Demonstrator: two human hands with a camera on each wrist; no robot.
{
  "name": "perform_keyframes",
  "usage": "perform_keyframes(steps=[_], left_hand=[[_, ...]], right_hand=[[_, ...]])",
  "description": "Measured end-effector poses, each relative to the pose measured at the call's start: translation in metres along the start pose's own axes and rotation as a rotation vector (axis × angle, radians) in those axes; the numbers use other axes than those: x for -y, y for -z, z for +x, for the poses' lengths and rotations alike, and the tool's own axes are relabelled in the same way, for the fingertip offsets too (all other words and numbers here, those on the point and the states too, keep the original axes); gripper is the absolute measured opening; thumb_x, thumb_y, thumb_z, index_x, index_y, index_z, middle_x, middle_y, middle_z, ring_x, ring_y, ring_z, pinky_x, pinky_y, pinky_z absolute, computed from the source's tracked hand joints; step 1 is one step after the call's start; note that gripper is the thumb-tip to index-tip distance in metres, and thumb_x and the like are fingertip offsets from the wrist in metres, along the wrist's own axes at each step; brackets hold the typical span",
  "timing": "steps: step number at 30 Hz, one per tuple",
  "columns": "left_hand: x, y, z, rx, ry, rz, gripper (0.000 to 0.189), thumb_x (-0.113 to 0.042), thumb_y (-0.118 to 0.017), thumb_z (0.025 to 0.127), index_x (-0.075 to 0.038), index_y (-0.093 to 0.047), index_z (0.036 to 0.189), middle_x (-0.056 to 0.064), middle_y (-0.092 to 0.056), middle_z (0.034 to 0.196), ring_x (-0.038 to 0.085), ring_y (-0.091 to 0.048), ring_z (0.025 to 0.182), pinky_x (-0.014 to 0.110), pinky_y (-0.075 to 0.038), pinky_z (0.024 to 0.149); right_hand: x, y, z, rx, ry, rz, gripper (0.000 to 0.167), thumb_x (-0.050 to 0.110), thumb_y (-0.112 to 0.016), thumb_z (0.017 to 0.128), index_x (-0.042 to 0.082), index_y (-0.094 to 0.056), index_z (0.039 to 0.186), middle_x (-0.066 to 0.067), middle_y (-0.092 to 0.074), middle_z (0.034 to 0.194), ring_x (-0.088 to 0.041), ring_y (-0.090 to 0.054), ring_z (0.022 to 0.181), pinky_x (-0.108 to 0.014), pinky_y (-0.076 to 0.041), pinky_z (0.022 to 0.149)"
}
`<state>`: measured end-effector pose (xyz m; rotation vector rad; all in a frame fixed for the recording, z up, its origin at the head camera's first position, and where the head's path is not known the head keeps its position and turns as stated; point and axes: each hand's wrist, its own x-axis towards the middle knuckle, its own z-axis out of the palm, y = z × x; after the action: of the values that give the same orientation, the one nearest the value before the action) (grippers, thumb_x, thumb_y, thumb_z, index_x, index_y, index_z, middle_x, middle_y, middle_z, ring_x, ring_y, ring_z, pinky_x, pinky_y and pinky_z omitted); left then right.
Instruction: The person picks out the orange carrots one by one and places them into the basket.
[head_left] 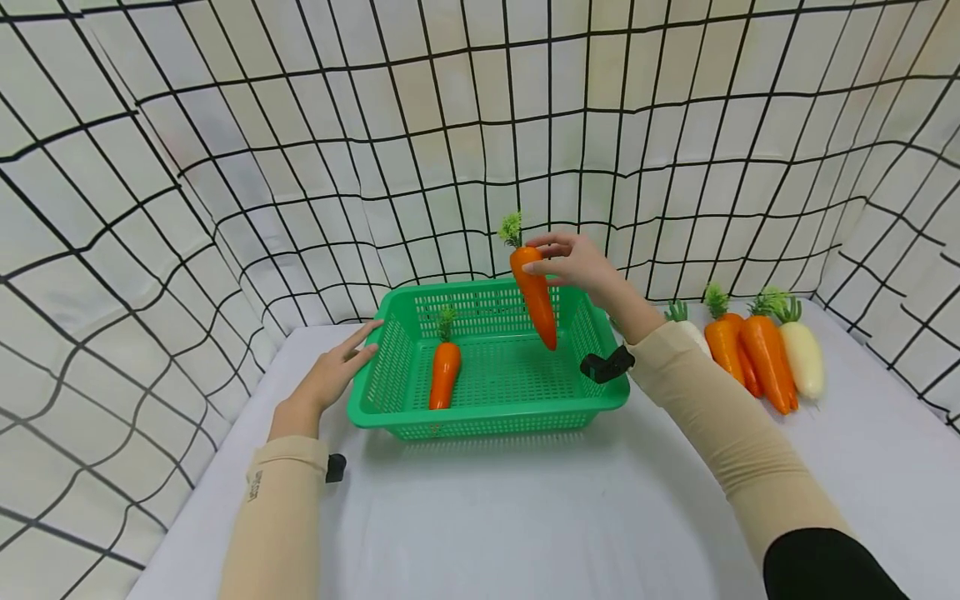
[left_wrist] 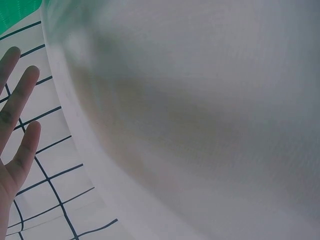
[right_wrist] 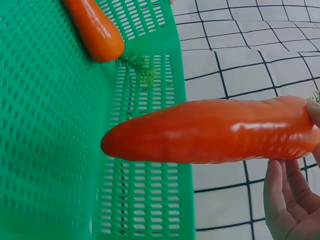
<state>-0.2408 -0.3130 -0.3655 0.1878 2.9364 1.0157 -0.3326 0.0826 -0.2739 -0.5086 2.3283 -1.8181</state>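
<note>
A green plastic basket (head_left: 487, 422) with slotted walls stands on the white table. Inside it, toward the left, lies an orange carrot (head_left: 446, 375) with a green leafy top. My right hand (head_left: 572, 265) pinches a second carrot (head_left: 534, 298) near its leafy end, its tip pointing down over the basket. In the right wrist view this held carrot (right_wrist: 215, 131) spans from the fingers across the basket's edge. My left hand (head_left: 336, 372) rests with extended fingers at the basket's left rim. The left wrist view shows those spread fingers (left_wrist: 22, 97) near a green corner of the basket.
On the table to the right lies a group of vegetables: several orange carrots (head_left: 765, 358), a white radish (head_left: 802, 360), and another white one (head_left: 692, 333) partly behind the right sleeve. A black grid over white cloth (head_left: 450, 125) borders the table at the back and sides.
</note>
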Motion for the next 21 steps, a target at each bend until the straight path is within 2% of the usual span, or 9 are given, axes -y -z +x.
perform_keyframes(steps=[11, 21], left_hand=[[0.001, 0.000, 0.001, -0.004, 0.003, -0.006, 0.064, -0.052, -0.038, 0.109, -0.027, -0.022, 0.166, 0.033, -0.038, 0.155, 0.056, -0.038, 0.139, 0.077, -0.027, 0.107], [0.000, -0.001, 0.001, 0.003, 0.011, -0.004, 0.064, -0.054, -0.036, 0.109, -0.029, -0.021, 0.166, 0.033, -0.038, 0.154, 0.057, -0.038, 0.139, 0.078, -0.027, 0.107]], right_hand=[[-0.013, -0.030, 0.017, 0.055, -0.059, 0.095, 0.045, 0.008, -0.073, 0.095, 0.002, -0.061, 0.138, -0.021, -0.056, 0.139, -0.035, -0.061, 0.121, -0.045, -0.054, 0.099], [-0.025, -0.049, 0.031, 0.128, -0.124, 0.058, 0.044, 0.005, -0.072, 0.096, 0.001, -0.060, 0.138, -0.022, -0.055, 0.141, -0.036, -0.062, 0.119, -0.050, -0.054, 0.098]])
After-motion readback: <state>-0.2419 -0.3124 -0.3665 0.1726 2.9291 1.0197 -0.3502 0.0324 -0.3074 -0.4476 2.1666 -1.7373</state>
